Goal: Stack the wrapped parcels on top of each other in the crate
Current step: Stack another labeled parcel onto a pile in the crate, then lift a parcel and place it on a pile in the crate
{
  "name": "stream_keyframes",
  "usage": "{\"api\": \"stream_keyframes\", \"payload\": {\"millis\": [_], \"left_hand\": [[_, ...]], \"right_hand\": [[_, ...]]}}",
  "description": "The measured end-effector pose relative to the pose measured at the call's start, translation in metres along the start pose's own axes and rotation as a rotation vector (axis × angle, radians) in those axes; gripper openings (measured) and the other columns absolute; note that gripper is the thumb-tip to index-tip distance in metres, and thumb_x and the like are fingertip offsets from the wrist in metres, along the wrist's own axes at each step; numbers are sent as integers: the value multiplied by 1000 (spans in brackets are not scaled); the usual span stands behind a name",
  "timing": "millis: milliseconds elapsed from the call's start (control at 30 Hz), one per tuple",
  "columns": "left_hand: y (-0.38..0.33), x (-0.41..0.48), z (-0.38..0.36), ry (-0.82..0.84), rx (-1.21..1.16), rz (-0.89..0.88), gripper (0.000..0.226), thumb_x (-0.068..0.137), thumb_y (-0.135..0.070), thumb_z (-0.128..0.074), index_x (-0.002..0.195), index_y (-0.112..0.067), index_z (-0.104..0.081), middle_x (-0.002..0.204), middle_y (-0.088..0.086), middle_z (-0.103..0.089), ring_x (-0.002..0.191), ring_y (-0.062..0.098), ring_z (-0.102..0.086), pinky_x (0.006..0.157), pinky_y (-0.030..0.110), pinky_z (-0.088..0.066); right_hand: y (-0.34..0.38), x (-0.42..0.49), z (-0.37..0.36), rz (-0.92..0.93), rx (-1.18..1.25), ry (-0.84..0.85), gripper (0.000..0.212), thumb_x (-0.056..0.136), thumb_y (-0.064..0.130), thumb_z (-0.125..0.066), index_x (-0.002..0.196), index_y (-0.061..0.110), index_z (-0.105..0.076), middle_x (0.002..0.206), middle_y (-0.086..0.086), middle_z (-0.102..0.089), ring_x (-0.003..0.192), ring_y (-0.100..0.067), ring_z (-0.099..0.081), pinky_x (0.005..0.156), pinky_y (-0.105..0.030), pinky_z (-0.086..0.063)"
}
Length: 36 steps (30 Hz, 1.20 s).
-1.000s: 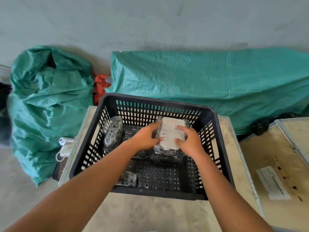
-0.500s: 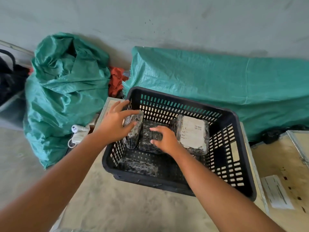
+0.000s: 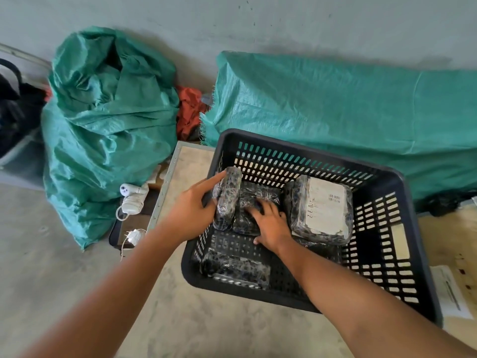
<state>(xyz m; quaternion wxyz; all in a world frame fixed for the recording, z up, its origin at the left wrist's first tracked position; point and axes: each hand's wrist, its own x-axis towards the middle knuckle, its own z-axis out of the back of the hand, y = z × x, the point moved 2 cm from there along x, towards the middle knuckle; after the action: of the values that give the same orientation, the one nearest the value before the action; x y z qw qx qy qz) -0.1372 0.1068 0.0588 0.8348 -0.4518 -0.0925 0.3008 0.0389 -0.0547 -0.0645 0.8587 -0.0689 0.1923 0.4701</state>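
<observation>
Forearms are extended from the bottom of the frame into the black slotted plastic crate (image 3: 402, 267) at centre right. Nearest, at the crate's lower left, a dark film-wrapped parcel (image 3: 236, 268) is left lying flat by itself. Just above it, the right hand (image 3: 271, 223) is spread flat, fingers wide, on a dark wrapped parcel lying on the crate floor (image 3: 260, 200). To its left, the left hand (image 3: 191, 215) is closed around a narrow wrapped parcel stood on edge (image 3: 227, 197) against the crate's left wall. Further right, a larger wrapped parcel with a white label (image 3: 322, 208) is seen resting on another one. The step in hand is judged to be gathering the left-side parcels; next, the upright one would need to be tipped flat onto the pinned one.
</observation>
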Motion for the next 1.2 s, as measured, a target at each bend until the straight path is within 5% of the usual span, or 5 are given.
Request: {"api": "stream_keyframes", "payload": {"millis": [233,400,600,800,1200], "left_hand": [[-1,-3,-2,-1,-160,13,65,98,-1,-50,147,-44,-47,68,-15,-55,43,1,-45,43,13,-37],[-3,-3,-1,6,-140,-9,61,100,-2,-49,146,-43,-49,97,-15,-58,47,-5,-51,43,11,-39],[-16,-1,2,-64,232,-88,63,95,-16,-65,151,-37,-44,163,13,-29,150,34,-25,117,52,-30],[-59,13,-6,-104,187,-369,59,93,-10,-68,148,-23,-51,157,1,-42,148,24,-33,117,43,-32],[-69,56,-62,472,26,-59,106,92,-26,-72,152,-59,8,148,-19,-42,126,-2,-52,111,24,-36]], "right_hand": [[-1,6,-2,33,16,117,95,87,23,-76,163,27,-18,171,-8,-5,155,-40,-8,118,-57,-27],[-6,6,35,84,70,38,91,80,39,-76,158,17,-35,140,-10,-62,117,-29,-65,91,-41,-58],[-34,-14,78,103,691,-147,70,78,26,-76,146,28,-57,93,9,-77,54,3,-57,57,-13,-46],[-51,-35,108,75,860,-191,47,89,37,-57,136,42,-57,111,20,-67,81,7,-67,59,-8,-49],[-101,-44,140,-131,1370,-31,36,99,20,-54,101,47,-77,103,-2,-80,91,-21,-77,67,-36,-61]]}}
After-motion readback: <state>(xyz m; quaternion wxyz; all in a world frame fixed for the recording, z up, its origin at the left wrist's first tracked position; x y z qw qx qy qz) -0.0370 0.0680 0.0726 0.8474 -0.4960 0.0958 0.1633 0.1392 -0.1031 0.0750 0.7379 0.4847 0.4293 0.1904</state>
